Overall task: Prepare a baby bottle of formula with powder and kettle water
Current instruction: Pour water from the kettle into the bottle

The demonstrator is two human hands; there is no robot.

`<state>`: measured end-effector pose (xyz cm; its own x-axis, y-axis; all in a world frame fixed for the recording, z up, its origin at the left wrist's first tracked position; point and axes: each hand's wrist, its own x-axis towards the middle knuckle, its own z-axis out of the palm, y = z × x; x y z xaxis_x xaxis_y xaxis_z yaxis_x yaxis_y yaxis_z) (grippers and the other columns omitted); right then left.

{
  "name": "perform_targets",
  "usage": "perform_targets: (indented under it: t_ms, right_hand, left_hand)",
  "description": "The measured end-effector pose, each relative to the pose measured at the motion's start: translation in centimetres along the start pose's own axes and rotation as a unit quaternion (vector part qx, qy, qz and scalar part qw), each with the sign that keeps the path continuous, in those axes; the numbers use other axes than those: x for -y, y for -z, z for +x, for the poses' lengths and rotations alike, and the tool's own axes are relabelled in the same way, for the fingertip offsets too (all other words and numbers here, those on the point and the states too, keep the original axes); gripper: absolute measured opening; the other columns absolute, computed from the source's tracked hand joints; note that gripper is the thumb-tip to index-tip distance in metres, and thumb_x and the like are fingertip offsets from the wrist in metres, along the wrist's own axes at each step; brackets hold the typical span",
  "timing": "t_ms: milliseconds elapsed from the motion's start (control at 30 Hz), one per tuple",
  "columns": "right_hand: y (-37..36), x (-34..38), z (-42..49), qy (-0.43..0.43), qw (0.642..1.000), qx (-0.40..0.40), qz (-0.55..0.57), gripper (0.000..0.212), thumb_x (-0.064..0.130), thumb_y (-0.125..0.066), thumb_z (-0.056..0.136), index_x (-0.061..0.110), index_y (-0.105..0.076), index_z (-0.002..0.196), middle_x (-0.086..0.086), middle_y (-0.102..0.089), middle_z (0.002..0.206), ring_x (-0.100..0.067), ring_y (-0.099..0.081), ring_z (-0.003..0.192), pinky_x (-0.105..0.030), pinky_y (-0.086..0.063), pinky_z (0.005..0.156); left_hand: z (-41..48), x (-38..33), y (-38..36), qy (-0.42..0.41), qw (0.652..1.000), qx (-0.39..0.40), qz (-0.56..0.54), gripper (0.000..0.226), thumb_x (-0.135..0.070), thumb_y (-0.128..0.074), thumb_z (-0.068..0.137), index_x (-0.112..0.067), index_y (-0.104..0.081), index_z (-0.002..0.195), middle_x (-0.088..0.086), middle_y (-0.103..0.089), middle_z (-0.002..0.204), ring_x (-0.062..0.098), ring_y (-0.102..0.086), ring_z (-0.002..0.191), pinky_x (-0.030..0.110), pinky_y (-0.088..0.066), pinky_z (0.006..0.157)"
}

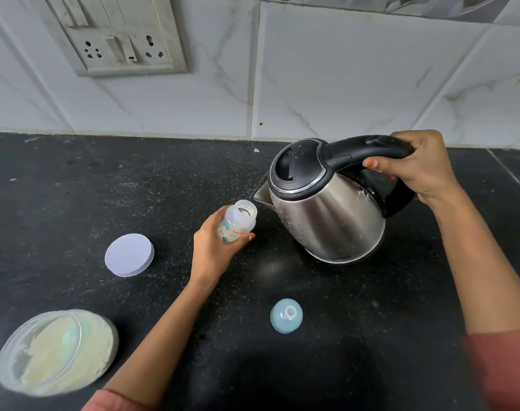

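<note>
Two hands were engaged around the baby bottle point(237, 222), which was held uncapped and slightly tilted over the middle of the black countertop point(60, 188). It was gripped low on its body by the left hand point(214, 247), with the fingers curled round the far side and the thumb closed across the printed front. Whether its base touched the counter could not be told. Something whitish was seen inside its open mouth.

Just to the right of that mouth was found the spout point(260, 197) of a steel kettle point(327, 209), which was tipped leftward toward the bottle with its black lid shut. Its black handle point(368, 149) was clasped firmly from above by the right hand point(421, 164), with the fingers wrapped fully round it and the thumb tucked beneath.

On the near side, between the two forearms, a pale blue bottle top point(286, 315) was set down on the counter, well apart from the bottle. To the left of the left hand a round white lid point(129, 255) was laid flat. At the near left corner an open clear jar point(55, 351) of pale yellowish powder was placed, and a blurred greenish shape was seen inside it.

Reddish sleeves point(502, 369) were worn on both arms. At the far edge the counter was met by a wall of white marbled tiles point(356, 69), on which a socket panel point(125, 40) was mounted at the far left.
</note>
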<state>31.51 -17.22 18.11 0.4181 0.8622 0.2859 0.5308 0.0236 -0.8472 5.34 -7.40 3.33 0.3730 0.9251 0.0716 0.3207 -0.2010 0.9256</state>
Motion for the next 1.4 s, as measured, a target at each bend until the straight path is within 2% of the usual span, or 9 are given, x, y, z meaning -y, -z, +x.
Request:
perform_targets:
  t_ms: [100, 200, 267, 600, 833, 967, 1133, 1267, 1400]
  right_hand:
    - [-0.4, 0.7, 0.1, 0.0, 1.0, 0.009, -0.025, 0.063, 0.059, -0.079, 0.041, 0.004, -0.065, 0.068, 0.016, -0.057, 0.048, 0.0, -0.048, 0.048, -0.012, -0.035, 0.047]
    - [-0.9, 1.1, 0.2, 0.015, 0.998, 0.009, -0.06, 0.054, 0.039, -0.082, 0.049, -0.006, -0.065, 0.075, 0.016, -0.055, 0.046, 0.001, -0.045, 0.046, -0.011, -0.031, 0.048]
    - [-1.2, 1.4, 0.2, 0.021, 0.996, 0.017, -0.081, 0.053, 0.034, -0.085, 0.049, -0.006, -0.065, 0.076, 0.018, -0.054, 0.045, 0.001, -0.045, 0.045, -0.01, -0.03, 0.047]
    - [-2.0, 2.6, 0.5, 0.003, 0.995, 0.038, -0.096, 0.049, 0.044, -0.077, 0.046, 0.004, -0.066, 0.073, 0.018, -0.057, 0.048, 0.0, -0.048, 0.046, -0.01, -0.032, 0.047]
    - [-2.2, 2.6, 0.7, 0.008, 0.993, 0.049, -0.109, 0.055, 0.044, -0.077, 0.046, -0.004, -0.063, 0.068, 0.014, -0.051, 0.043, -0.002, -0.042, 0.045, -0.013, -0.027, 0.045]
    - [-2.4, 3.1, 0.6, 0.001, 0.992, 0.058, -0.108, 0.026, 0.028, -0.081, 0.055, 0.017, -0.058, 0.055, 0.016, -0.05, 0.04, 0.0, -0.043, 0.043, -0.01, -0.027, 0.044]
    - [-2.6, 3.1, 0.7, 0.005, 0.991, 0.061, -0.12, 0.03, 0.016, -0.082, 0.06, 0.022, -0.054, 0.053, 0.017, -0.049, 0.039, 0.001, -0.043, 0.041, -0.009, -0.027, 0.043]
    - [-2.6, 3.3, 0.6, -0.001, 0.991, 0.061, -0.116, 0.028, 0.017, -0.082, 0.059, 0.021, -0.055, 0.054, 0.017, -0.049, 0.039, 0.002, -0.042, 0.04, -0.009, -0.026, 0.043]
    - [-2.7, 3.6, 0.5, -0.005, 0.992, 0.06, -0.115, 0.027, 0.03, -0.08, 0.053, 0.019, -0.055, 0.055, 0.016, -0.049, 0.04, 0.0, -0.042, 0.041, -0.01, -0.026, 0.043]
  left_hand:
    - [-0.2, 0.2, 0.2, 0.0, 1.0, -0.012, 0.005, 0.058, -0.015, -0.083, 0.065, -0.017, -0.058, 0.117, -0.01, -0.058, 0.106, 0.006, -0.052, 0.097, 0.002, -0.036, 0.077]
    - [-0.4, 0.4, 0.4, -0.008, 1.0, -0.021, 0.019, 0.058, -0.015, -0.083, 0.064, -0.016, -0.059, 0.117, -0.007, -0.058, 0.105, 0.009, -0.052, 0.097, 0.015, -0.038, 0.084]
    - [-0.5, 0.5, 0.5, -0.009, 0.999, -0.023, 0.021, 0.057, -0.014, -0.083, 0.064, -0.016, -0.059, 0.116, -0.007, -0.057, 0.104, 0.01, -0.052, 0.097, 0.022, -0.04, 0.087]
    - [-0.4, 1.3, 1.2, -0.02, 0.998, -0.035, 0.051, 0.057, -0.014, -0.084, 0.062, -0.015, -0.061, 0.114, 0.001, -0.061, 0.106, 0.012, -0.051, 0.094, 0.022, -0.037, 0.083]
    - [-0.3, 1.6, 1.3, -0.024, 0.997, -0.034, 0.064, 0.059, -0.015, -0.084, 0.062, -0.015, -0.06, 0.117, 0.005, -0.061, 0.11, 0.021, -0.054, 0.101, 0.031, -0.042, 0.09]
    - [-0.4, 1.5, 1.5, -0.028, 0.997, -0.033, 0.065, 0.058, -0.016, -0.083, 0.063, -0.015, -0.061, 0.116, 0.003, -0.061, 0.109, 0.015, -0.052, 0.098, 0.026, -0.039, 0.087]
    - [-0.4, 1.5, 1.6, -0.024, 0.997, -0.033, 0.068, 0.057, -0.015, -0.083, 0.063, -0.015, -0.061, 0.116, 0.004, -0.06, 0.11, 0.012, -0.049, 0.096, 0.022, -0.036, 0.086]
    - [-0.5, 1.6, 1.6, -0.018, 0.997, -0.028, 0.067, 0.058, -0.015, -0.083, 0.064, -0.015, -0.06, 0.117, 0.005, -0.06, 0.112, 0.019, -0.051, 0.102, 0.028, -0.038, 0.09]
    - [-0.6, 1.7, 1.7, -0.017, 0.997, -0.026, 0.065, 0.058, -0.014, -0.083, 0.064, -0.015, -0.06, 0.117, 0.004, -0.059, 0.112, 0.017, -0.05, 0.101, 0.026, -0.037, 0.089]
